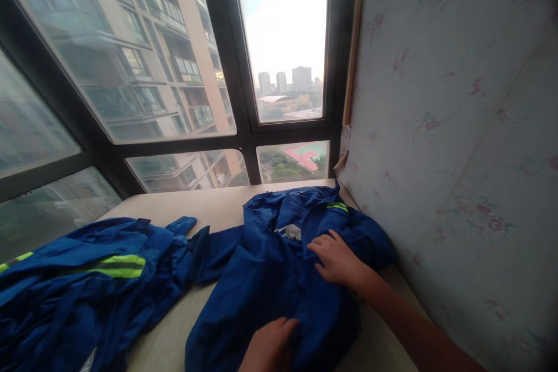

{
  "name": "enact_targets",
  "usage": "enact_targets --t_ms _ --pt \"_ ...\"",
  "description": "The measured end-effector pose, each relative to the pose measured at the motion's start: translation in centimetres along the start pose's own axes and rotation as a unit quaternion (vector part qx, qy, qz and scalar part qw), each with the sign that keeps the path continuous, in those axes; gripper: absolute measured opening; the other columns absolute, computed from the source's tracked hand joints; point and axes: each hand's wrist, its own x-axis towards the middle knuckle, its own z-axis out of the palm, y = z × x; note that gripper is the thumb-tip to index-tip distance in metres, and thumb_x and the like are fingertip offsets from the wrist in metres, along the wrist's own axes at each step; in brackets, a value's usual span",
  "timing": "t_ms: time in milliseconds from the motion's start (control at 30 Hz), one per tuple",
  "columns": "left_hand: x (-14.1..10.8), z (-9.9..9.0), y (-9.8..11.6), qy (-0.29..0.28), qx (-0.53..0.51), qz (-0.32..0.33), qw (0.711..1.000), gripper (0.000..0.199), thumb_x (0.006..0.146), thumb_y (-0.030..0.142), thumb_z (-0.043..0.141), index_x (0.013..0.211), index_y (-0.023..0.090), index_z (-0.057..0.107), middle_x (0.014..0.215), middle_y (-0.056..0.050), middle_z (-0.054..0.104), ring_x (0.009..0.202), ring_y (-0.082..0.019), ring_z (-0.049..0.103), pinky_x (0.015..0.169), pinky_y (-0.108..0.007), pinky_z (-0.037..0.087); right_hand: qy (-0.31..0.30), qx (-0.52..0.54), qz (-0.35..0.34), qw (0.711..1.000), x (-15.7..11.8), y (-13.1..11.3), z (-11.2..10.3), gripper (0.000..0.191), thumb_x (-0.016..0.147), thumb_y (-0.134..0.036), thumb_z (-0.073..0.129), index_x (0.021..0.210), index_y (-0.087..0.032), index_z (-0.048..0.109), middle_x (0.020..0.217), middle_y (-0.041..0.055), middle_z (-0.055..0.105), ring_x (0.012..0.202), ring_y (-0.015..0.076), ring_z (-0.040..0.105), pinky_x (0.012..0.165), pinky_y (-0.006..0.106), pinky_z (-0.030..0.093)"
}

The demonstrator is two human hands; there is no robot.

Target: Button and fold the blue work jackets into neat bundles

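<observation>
The blue work jacket (270, 279) is lying on the window ledge (222, 202), between the second blue garment (131, 244) and the floral wall (440, 128). Its long axis is running near to far, its collar end pointing towards the window (283, 40), leaning slightly right. The right hand (340, 261) is touching the jacket's right front, and the left hand (270, 346) is resting at its near part; whether either grip is pinching cloth, I cannot tell. One sleeve is reaching left and meeting the other garment, so pulling the jacket could drag both together. Uneven pressure from the hands could be bunching the loose cloth into creases.
</observation>
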Motion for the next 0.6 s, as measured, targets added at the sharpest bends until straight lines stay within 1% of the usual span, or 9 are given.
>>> enact_targets --t_ms 67,100,133,200,300,400,500,567,600 --pt "-0.7 1.3 -1.5 -0.022 -0.006 -0.005 1.0 0.054 0.065 0.005 0.052 0.113 0.026 0.065 0.11 -0.009 0.067 0.097 -0.023 0.067 0.086 -0.031 0.052 0.036 -0.025 0.049 0.998 -2.3 2.5 -0.2 0.046 0.079 -0.03 0.062 0.124 -0.022 0.064 0.133 0.0118 0.061 0.128 0.0344 0.048 0.116 0.062 0.014" --pt "-1.0 1.3 -2.0 -0.023 -0.014 -0.004 1.0 0.048 0.068 0.006 0.052 0.11 0.026 0.066 0.109 -0.009 0.067 0.096 -0.022 0.067 0.085 -0.03 0.052 0.042 -0.029 0.068 0.996 -3.3 3.7 -0.2 0.049 0.078 -0.031 0.063 0.126 -0.023 0.063 0.136 0.012 0.059 0.13 0.0355 0.045 0.116 0.064 0.011" --pt "-1.2 1.1 -2.2 -0.014 -0.027 -0.001 1.0 0.043 0.072 0.008 0.051 0.109 0.025 0.066 0.109 -0.009 0.067 0.097 -0.021 0.066 0.086 -0.029 0.052 0.04 -0.026 0.081 0.996 -4.3 4.8 -0.3 0.052 0.077 -0.029 0.063 0.128 -0.022 0.062 0.137 0.0121 0.058 0.131 0.0352 0.045 0.116 0.063 0.013" --pt "-1.5 0.4 -2.3 0.021 -0.044 -0.002 0.999 0.036 0.081 0.015 0.051 0.113 0.025 0.065 0.114 -0.011 0.066 0.102 -0.022 0.064 0.091 -0.031 0.051 0.029 -0.01 0.094 0.995 -5.9 6.4 -0.4 0.055 0.074 -0.021 0.06 0.13 -0.022 0.061 0.136 0.0117 0.059 0.128 0.0317 0.048 0.115 0.054 0.027" --pt "-1.4 -0.4 -1.6 0.064 -0.041 -0.006 0.997 0.04 0.082 0.023 0.057 0.122 0.025 0.062 0.127 -0.014 0.06 0.115 -0.026 0.059 0.1 -0.036 0.047 0.056 -0.004 0.096 0.994 -7.6 7.2 -0.9 0.05 0.071 -0.011 0.055 0.119 -0.021 0.065 0.132 0.0105 0.06 0.125 0.0278 0.051 0.108 0.042 0.039" --pt "-0.9 0.3 -0.9 0.05 0.011 -0.007 0.999 0.047 0.074 0.019 0.065 0.121 0.026 0.063 0.129 -0.012 0.059 0.116 -0.029 0.057 0.097 -0.04 0.047 0.143 -0.027 0.077 0.986 -8.8 5.6 -1.7 0.043 0.068 -0.008 0.058 0.107 -0.022 0.066 0.133 0.0087 0.058 0.128 0.0302 0.047 0.11 0.046 0.038" --pt "-0.3 1.5 -0.3 0.079 0.083 -0.017 0.993 0.044 0.078 0.011 0.056 0.118 0.027 0.065 0.123 -0.008 0.063 0.109 -0.027 0.059 0.091 -0.04 0.048 0.21 -0.039 0.082 0.973 -9.8 1.9 -0.9 0.045 0.068 -0.004 0.061 0.109 -0.023 0.063 0.126 0.0089 0.062 0.12 0.0319 0.053 0.105 0.05 0.041" --pt "-0.1 2.0 -0.1 0.113 0.119 -0.023 0.986 0.05 0.081 0.004 0.047 0.124 0.026 0.062 0.119 -0.008 0.065 0.104 -0.025 0.061 0.089 -0.039 0.048 0.2 -0.033 0.097 0.974 -10.5 -1.2 1.2 0.051 0.07 -0.004 0.064 0.118 -0.023 0.062 0.12 0.0098 0.064 0.11 0.0315 0.058 0.097 0.049 0.048" --pt "0.0 2.1 0.0 0.124 0.13 -0.021 0.984 0.053 0.081 0.002 0.045 0.126 0.025 0.061 0.117 -0.008 0.065 0.102 -0.024 0.061 0.089 -0.039 0.048 0.173 -0.023 0.095 0.98 -10.9 -2.7 2.7 0.055 0.071 -0.006 0.067 0.123 -0.023 0.06 0.12 0.0105 0.065 0.107 0.0316 0.06 0.093 0.047 0.05"
